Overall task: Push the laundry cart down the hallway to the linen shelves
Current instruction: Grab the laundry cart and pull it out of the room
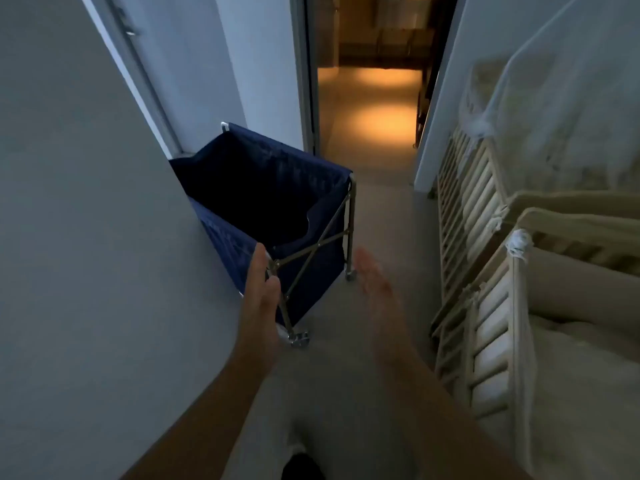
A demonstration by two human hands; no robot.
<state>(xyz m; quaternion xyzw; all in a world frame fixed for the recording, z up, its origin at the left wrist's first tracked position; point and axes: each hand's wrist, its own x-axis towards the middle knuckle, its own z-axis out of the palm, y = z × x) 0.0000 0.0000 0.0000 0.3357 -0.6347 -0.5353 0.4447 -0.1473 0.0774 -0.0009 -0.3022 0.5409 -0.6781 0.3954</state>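
1. The left forearm (235,375) is bare and reaches forward and up from the lower edge of the view.
2. The left hand (261,282) is edge-on, fingers pointing ahead. Thumb and fingers pinch the near top corner of the navy fabric laundry cart with a folding metal frame (277,188).
3. The right forearm (415,393) is bare and extended forward.
4. The right hand (372,282) is blurred. Its fingers are straight and together, and it touches nothing.

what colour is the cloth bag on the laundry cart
Dark navy blue, plain with no pattern. The bag shows best in the head view, the only one.
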